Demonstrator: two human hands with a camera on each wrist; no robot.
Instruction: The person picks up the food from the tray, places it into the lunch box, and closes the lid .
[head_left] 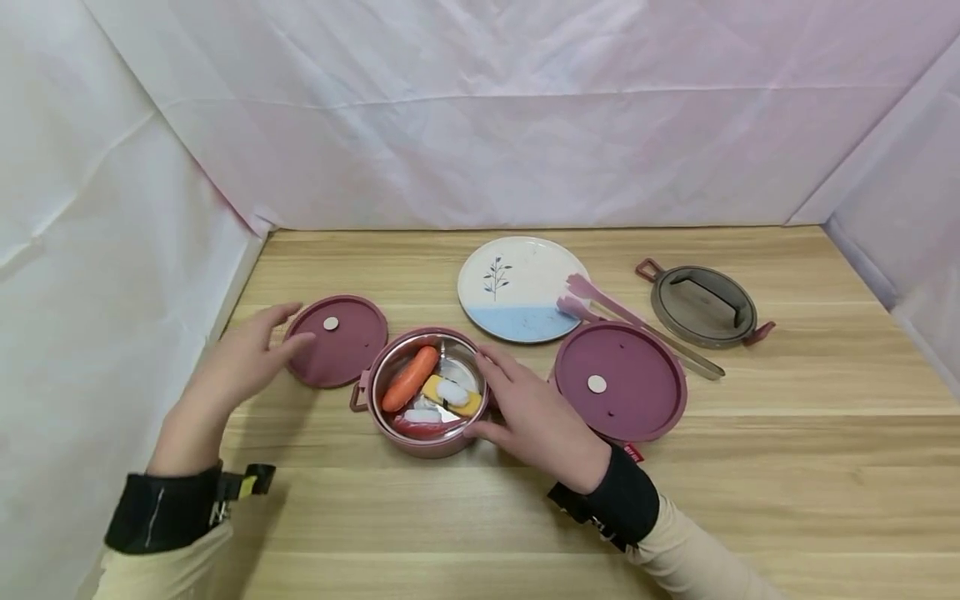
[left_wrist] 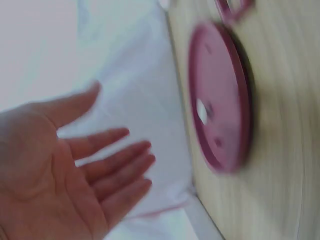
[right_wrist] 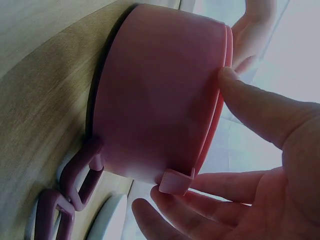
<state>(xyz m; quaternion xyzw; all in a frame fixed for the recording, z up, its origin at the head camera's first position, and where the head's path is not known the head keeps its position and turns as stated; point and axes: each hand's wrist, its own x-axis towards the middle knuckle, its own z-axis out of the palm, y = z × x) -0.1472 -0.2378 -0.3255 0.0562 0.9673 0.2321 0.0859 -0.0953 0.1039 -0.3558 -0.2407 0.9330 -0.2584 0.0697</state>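
A mauve pot with a steel inside stands in front. Inside lie an orange sausage, a yellow-and-white sushi piece and a red-and-white piece. My right hand holds the pot's right side. In the right wrist view its thumb touches the rim of the pot, with the fingers spread near a small side tab. My left hand hovers beside a mauve lid with a white dot, fingers extended and nothing held. The left wrist view shows this lid apart from the hand.
Right of the pot lies another mauve round lid with a red tag; what is under it is hidden. Pink-tipped tongs lie across a white-and-blue plate. A grey lid with a handle sits at back right. White cloth hangs behind.
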